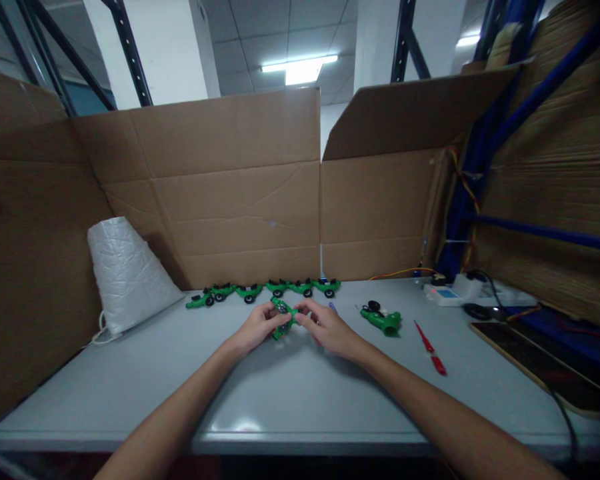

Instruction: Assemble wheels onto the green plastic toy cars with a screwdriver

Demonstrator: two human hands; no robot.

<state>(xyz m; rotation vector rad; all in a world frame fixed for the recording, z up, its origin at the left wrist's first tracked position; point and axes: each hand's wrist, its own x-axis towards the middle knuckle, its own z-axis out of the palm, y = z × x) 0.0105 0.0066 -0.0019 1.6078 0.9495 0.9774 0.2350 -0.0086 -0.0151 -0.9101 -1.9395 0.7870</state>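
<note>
Both my hands meet at the middle of the grey table [280, 400] around one small green plastic part [283, 316]. My left hand [258, 326] grips its left side and my right hand [326, 325] pinches its right end. Behind them a row of several green wheeled toy pieces [265, 291] lies along the cardboard wall. To the right of my right hand lies another green piece [384, 321] with a black wheel beside it. A red screwdriver [430, 348] rests further right.
A white wrapped cone-shaped bundle [125, 273] stands at the back left. Cardboard walls [240, 193] enclose the table on the left and back. A white power strip [460, 292] with cables and a flat dark board [545, 367] sit at the right.
</note>
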